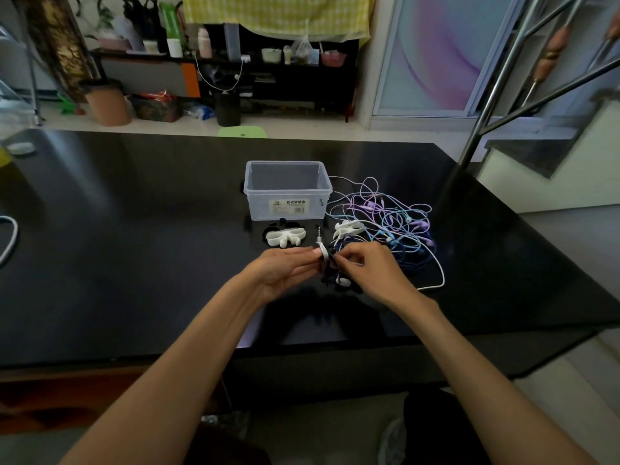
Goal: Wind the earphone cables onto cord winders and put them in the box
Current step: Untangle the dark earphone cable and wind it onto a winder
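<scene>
My left hand (285,271) pinches a white cord winder (323,251) above the black table (134,229); an earphone plug (318,233) sticks up from it. My right hand (367,271) pinches the dark cable (330,280) right beside the winder, and a white earbud (344,281) dangles below. A clear plastic box (288,189) with a label stands behind the hands with nothing visible inside. Two more white winders lie in front of it, one (286,236) on the left and another (347,228) on the right. A tangle of purple, blue and white earphone cables (396,219) lies right of the box.
A metal pole (486,105) rises slanted at the table's right rear. A white cable loop (10,239) lies at the left edge. A green stool (242,131) stands behind the table, with cluttered shelves beyond it.
</scene>
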